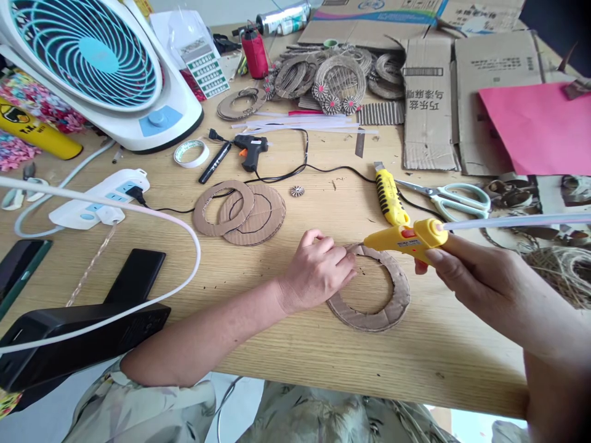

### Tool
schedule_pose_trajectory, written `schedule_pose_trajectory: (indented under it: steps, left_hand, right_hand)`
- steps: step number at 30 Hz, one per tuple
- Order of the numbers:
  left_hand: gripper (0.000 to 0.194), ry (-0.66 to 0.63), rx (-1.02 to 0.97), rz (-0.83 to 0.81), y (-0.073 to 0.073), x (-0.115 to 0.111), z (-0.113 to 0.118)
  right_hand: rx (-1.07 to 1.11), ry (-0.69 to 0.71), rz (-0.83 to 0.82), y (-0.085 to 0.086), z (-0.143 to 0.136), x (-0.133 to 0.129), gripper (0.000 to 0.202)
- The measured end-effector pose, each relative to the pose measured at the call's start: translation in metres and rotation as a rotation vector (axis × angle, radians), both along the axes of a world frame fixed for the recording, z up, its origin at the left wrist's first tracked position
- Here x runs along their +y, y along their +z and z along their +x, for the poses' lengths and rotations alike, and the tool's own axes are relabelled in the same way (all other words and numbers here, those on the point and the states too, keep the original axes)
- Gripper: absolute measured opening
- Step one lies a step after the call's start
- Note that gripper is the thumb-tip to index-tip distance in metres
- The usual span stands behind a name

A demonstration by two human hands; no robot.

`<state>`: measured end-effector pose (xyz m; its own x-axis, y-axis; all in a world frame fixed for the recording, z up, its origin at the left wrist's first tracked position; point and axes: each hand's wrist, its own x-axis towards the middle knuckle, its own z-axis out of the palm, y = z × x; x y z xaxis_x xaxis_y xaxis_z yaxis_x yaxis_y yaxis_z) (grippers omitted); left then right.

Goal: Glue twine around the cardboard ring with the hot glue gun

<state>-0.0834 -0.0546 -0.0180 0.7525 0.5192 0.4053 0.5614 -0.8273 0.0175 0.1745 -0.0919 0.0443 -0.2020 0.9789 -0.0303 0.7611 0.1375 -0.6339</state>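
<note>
Gluing a cardboard ring at the front edge of the wooden table.

We press our left hand down on the ring's left side, fingers curled and closed against the cardboard, apparently to keep it flat and steady. Our right hand wraps its fingers tight around the yellow glue gun, its nozzle pointing at the ring's upper rim just beside our left fingertips, a glue stick trailing out behind. A yellow utility knife and scissors lie near, within easy reach.
</note>
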Motion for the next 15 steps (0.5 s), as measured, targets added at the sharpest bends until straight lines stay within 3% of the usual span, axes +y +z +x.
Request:
schedule_pose_trajectory:
  steps: [15]
  left_hand:
    - [0.028,-0.006,0.024,-0.011,-0.0003,0.0002,-0.0010]
  right_hand:
    - [-0.007,0.003,0.019,0.0033,-0.0026,0.0013,0.039]
